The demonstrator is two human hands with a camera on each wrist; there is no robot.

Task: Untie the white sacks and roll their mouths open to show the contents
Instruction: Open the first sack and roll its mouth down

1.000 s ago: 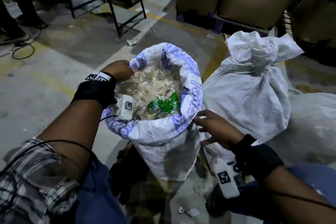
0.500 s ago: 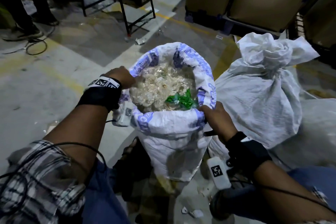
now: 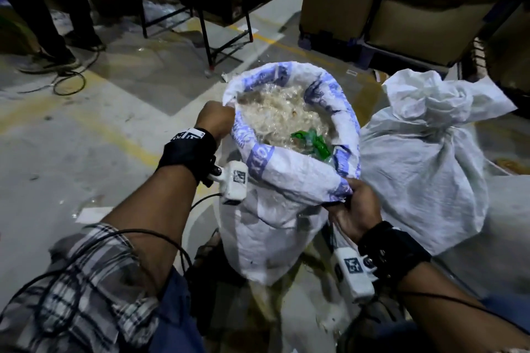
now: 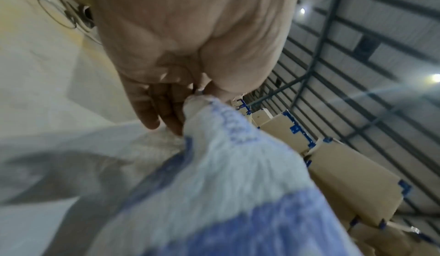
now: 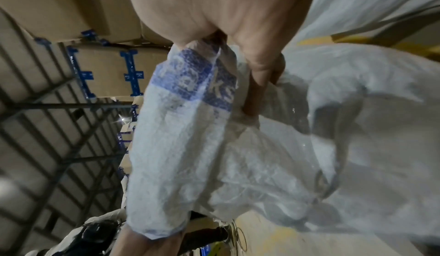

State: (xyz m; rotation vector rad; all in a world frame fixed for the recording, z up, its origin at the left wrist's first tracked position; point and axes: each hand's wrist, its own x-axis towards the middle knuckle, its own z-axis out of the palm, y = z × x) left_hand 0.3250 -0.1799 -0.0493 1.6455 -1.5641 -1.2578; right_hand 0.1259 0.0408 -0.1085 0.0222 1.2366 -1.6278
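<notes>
Our left hand [image 3: 215, 119] and right hand [image 3: 355, 206] grip the open white woven sack's [image 3: 286, 209] blue-printed rolled rim; tied white woven sack [image 3: 424, 163] just beside it.

Warehouse: stacked cartons [image 3: 424, 0], yellow-lined concrete floor [image 3: 86, 129], steel racking [image 4: 357, 56].

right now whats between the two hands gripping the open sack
In the head view, the open sack's mouth lies between the left hand and right hand, showing clear plastic scraps and a green wrapper.
</notes>
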